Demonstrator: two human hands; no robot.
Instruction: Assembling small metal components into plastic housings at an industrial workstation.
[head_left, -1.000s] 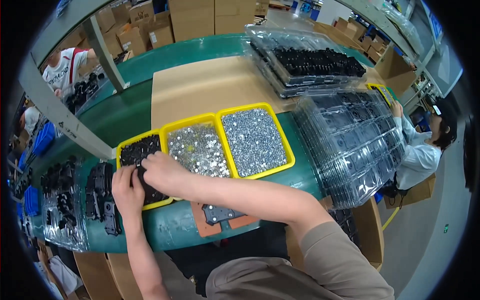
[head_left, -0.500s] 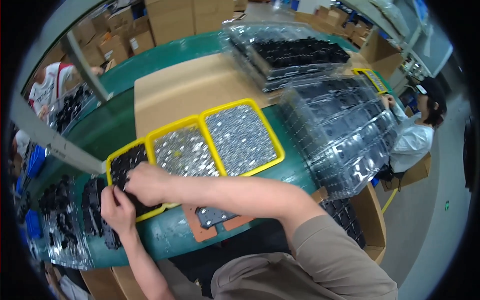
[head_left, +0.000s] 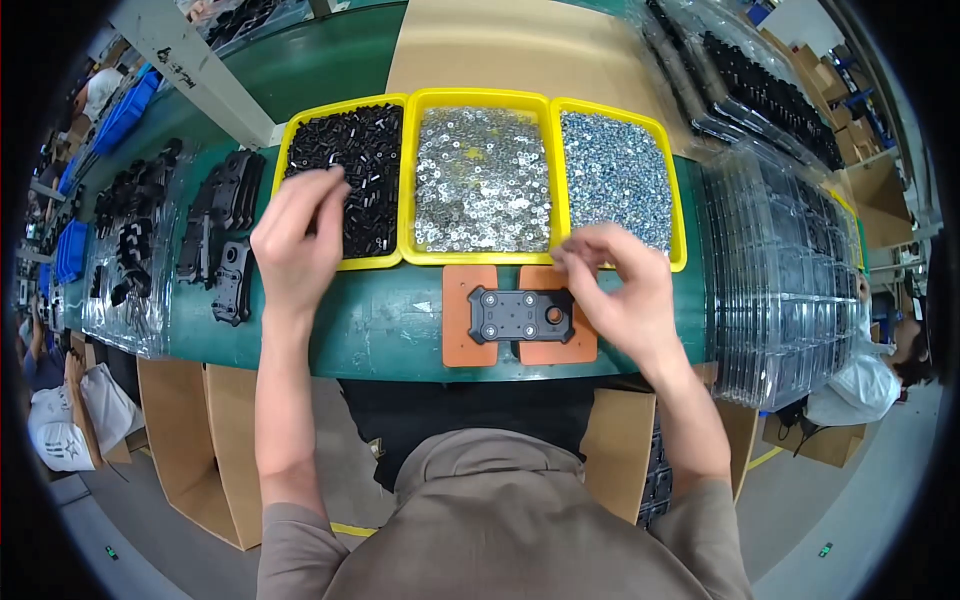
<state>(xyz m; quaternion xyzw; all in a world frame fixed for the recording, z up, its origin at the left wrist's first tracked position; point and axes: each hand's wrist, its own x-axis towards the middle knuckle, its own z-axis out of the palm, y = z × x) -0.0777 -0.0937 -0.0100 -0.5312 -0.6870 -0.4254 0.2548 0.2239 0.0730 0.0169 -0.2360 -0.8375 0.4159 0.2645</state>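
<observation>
The left hand (head_left: 295, 240) hangs over the 7 o'clock part of a yellow rectangular plastic tray (head_left: 370, 263) of short black tubular pieces (head_left: 375, 190), wrist raised, fingers curled toward the thumb. The right hand (head_left: 630, 290) hovers beside the 2 o'clock end of a black moulded plate with notched ends (head_left: 510, 318), its thumb and fingers bent narrow and aimed at 10 o'clock. Whether either holds a small piece — too small to tell.

The plate lies flat across two orange rectangular pads (head_left: 457, 320) on the green worktop (head_left: 395, 340). Work on it looks part-way: four bright round metal spots (head_left: 490, 333) show, while a larger opening at its 3 o'clock end shows orange.

From the plate, the tray of black pieces stands at 10 o'clock, a yellow tray of flat silver rings (head_left: 480, 259) at 12 and a yellow tray of tiny silver parts (head_left: 677, 210) at 1 — all amply stocked. Loose black moulded plates (head_left: 232, 283) at 9 o'clock appear yet to be worked; stacked clear plastic trays (head_left: 780, 290) stand at 3.
</observation>
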